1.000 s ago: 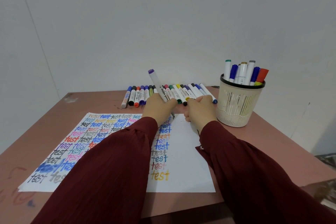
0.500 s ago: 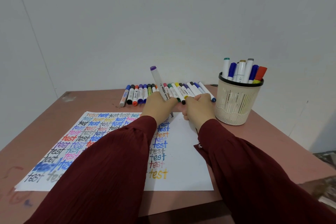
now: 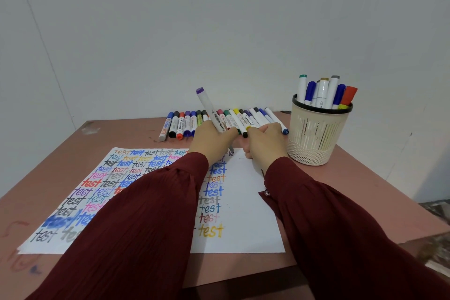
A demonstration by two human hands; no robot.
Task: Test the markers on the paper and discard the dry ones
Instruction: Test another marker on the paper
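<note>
My left hand [image 3: 211,142] grips a white marker with a purple end [image 3: 209,109], tilted back to the left. Its dark tip touches the top edge of the white paper [image 3: 246,204], at the head of the last column of coloured "test" words. Just to the right, my right hand [image 3: 266,144] is curled into a fist and rests at the paper's top edge. Nothing shows in its fingers. A row of capped markers [image 3: 185,124] lies side by side on the table behind both hands.
A beige mesh cup [image 3: 316,139] with a black rim stands at the right and holds several upright markers. The brown table [image 3: 370,192] meets a grey wall at the back. The paper's right part is blank, and my dark red sleeves cover its middle.
Both hands stay in place with the marker tip at the paper. The camera has shifted slightly; the marker's tilt is almost the same.
</note>
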